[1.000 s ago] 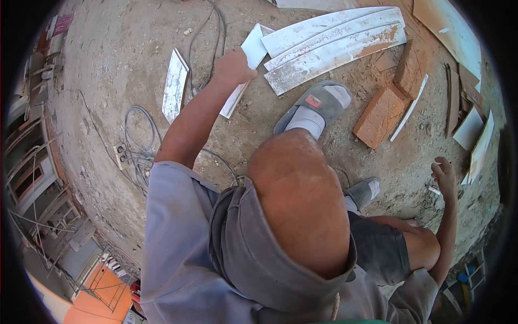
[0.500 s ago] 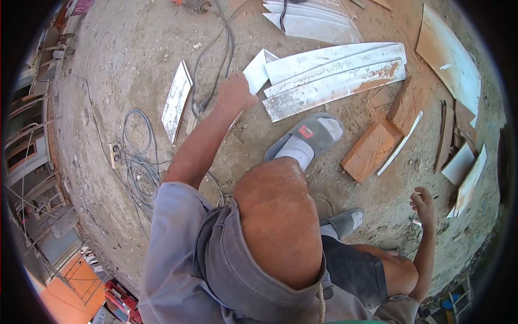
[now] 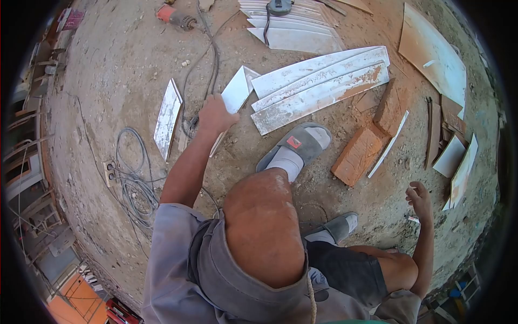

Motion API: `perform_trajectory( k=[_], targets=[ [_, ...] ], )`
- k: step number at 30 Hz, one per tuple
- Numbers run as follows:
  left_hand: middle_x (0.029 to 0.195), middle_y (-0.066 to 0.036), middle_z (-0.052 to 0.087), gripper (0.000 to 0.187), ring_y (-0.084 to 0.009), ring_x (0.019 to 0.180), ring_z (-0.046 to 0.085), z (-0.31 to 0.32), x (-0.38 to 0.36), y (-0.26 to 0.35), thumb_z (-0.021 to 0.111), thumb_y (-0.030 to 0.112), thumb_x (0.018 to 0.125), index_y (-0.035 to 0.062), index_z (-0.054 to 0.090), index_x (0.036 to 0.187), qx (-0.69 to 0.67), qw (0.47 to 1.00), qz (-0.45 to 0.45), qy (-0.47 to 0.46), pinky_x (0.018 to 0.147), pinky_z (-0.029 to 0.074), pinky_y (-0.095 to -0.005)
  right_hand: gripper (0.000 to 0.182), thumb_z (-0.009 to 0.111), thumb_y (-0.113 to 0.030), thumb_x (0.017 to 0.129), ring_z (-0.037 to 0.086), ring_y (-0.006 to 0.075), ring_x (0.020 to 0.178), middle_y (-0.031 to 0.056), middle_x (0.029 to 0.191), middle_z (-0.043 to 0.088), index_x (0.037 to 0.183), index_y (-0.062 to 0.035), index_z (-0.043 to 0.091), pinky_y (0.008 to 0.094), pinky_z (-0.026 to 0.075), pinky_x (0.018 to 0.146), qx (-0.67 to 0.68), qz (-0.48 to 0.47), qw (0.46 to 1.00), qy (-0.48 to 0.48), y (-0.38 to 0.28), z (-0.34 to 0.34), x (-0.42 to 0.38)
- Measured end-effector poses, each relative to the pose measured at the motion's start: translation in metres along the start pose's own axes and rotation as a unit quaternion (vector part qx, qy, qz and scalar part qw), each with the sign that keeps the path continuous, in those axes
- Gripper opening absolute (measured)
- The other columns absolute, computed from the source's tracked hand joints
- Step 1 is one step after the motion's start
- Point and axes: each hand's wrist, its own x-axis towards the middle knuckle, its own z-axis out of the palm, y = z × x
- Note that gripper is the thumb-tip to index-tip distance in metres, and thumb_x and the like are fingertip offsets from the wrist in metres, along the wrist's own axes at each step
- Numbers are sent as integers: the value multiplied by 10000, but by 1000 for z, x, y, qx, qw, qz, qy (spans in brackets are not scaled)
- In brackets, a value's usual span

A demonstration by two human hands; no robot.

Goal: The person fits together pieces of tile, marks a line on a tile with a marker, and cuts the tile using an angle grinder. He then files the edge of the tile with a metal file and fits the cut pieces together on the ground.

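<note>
My left hand (image 3: 217, 114) is closed over the long edge of a white tile piece (image 3: 237, 90) that has a pointed far end. The piece's near end shows below my wrist. Just right of it lie several long white tile strips (image 3: 318, 75), smeared with brown dirt. Another narrow white tile piece (image 3: 168, 116) rests on the ground to the left. My right hand (image 3: 420, 200) hangs out to the right beside my knee, fingers curled, with a small pale spot at the fingertips. I cannot tell what that is. A small white object (image 3: 414, 219) lies just below it.
Two orange bricks (image 3: 357, 156) lie beside my front foot. A red power tool (image 3: 175, 17) is at the far left, its cable running towards me. A socket block (image 3: 109, 171) and coiled cable (image 3: 135, 194) are left. A large tile (image 3: 431, 59) and offcuts lie right.
My left hand and the tile piece have shifted slightly left and nearer to me. The whole view has tilted, bringing the red power tool further in. My right hand stays beside my knee.
</note>
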Motion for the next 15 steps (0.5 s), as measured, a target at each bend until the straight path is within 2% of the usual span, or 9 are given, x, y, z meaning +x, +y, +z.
perform_trajectory(
  k=[5,8,11,12,13,15],
  targets=[
    [1185,-242,574,783,-378,1104,582,-25,-26,-12,742,486,674,-29,524,1221,30,999,-19,7,921,490,-442,372,601,-232,876,578,136,711,69,792,623,1159,7,560,297,460,631,1,-10,1000,4,-11,0,-2],
    [1156,-242,592,756,-380,1077,597,-53,-39,-4,747,493,664,-26,565,1182,40,999,-8,27,909,494,-436,383,603,-250,875,578,138,713,55,774,617,1159,3,558,299,462,634,20,-42,999,4,-8,-1,-5],
    [1080,-246,629,730,-384,1024,619,-83,-39,19,770,474,649,-45,603,1135,39,997,60,20,887,496,-426,381,610,-265,867,593,152,715,70,770,630,1136,3,578,308,474,649,51,-66,996,40,0,0,-13],
    [1050,-252,639,720,-385,1003,624,-92,-39,30,781,458,642,-53,615,1120,-6,993,119,21,875,495,-424,381,610,-265,867,593,152,715,70,770,630,1136,3,578,308,474,649,64,-61,995,55,7,2,-16],
    [1019,-257,650,709,-387,982,629,-101,-38,44,792,443,636,-61,626,1106,-50,983,178,20,862,494,-422,382,614,-269,863,609,163,721,91,778,647,1124,9,589,318,482,661,62,-71,992,77,16,8,-15],
    [1050,-267,637,712,-388,1001,618,-126,-40,84,776,460,638,-62,619,1095,-25,974,222,17,877,489,-431,389,622,-273,854,646,197,745,140,807,678,1110,18,606,339,499,693,68,-79,989,101,38,27,-10]
  ],
)
